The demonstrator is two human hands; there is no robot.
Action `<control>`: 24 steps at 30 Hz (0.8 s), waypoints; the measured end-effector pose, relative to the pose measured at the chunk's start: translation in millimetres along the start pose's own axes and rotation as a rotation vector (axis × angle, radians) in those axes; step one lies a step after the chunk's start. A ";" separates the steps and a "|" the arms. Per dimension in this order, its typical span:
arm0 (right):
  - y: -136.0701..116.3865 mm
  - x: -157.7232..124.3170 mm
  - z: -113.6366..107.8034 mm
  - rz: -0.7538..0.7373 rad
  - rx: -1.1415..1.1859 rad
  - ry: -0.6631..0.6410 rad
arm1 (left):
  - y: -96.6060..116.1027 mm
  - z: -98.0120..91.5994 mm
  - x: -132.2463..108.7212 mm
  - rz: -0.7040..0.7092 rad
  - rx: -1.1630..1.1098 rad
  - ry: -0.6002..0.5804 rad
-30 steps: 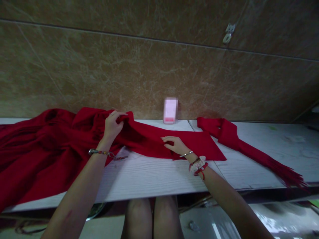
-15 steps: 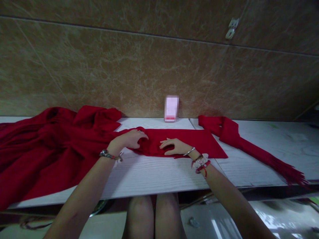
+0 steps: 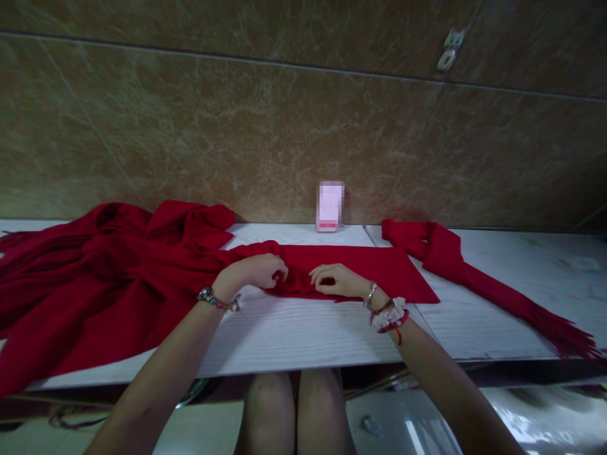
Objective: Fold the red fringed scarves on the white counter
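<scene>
A red scarf (image 3: 370, 268) runs lengthwise along the white table, flat at its right end and bunched into folds towards the left. My left hand (image 3: 263, 270) rests on the gathered part, its fingers curled into the cloth. Just to the right, my right hand (image 3: 339, 281) has thumb and fingers drawn together on the scarf near its front edge. The fingertips of both hands press against the fabric, a small gap apart. On the left, the cloth continues into a large loose heap of red fabric (image 3: 128, 278).
A narrow red fringed scarf (image 3: 446, 256), looped at its upper end, lies at the right. A phone-like blurred rectangle (image 3: 329, 205) leans on the brown tiled wall (image 3: 213, 126) behind the white table (image 3: 265, 341). A white hook (image 3: 450, 49) is fixed to the wall.
My left hand has moved slightly right and its fingers have curled in. My right hand's fingers have drawn closer together on the cloth. The view has shifted a little.
</scene>
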State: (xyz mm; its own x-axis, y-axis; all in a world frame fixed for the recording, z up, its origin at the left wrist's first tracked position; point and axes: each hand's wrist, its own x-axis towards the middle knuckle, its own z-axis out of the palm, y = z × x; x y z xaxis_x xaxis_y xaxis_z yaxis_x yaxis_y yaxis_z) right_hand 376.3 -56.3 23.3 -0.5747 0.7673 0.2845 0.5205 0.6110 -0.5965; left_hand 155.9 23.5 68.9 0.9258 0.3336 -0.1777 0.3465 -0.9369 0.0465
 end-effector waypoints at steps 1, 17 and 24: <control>-1.7 -0.5 -1.3 0.008 0.034 -0.007 | 0.3 -1.2 -0.6 0.002 0.003 0.008; 2.8 -2.5 -3.8 0.039 0.113 -0.123 | 13.0 -1.9 -1.6 -0.006 -0.112 -0.078; 0.7 -2.5 -3.5 0.053 0.001 -0.140 | 16.8 -2.0 -0.6 0.030 -0.188 -0.100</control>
State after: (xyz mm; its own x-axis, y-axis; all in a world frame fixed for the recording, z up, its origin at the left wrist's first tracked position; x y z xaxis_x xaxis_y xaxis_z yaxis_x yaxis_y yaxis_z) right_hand 380.4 -57.1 24.7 -0.6284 0.7642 0.1453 0.5520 0.5696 -0.6090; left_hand 161.4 7.7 71.7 0.9196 0.2852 -0.2702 0.3501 -0.9070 0.2341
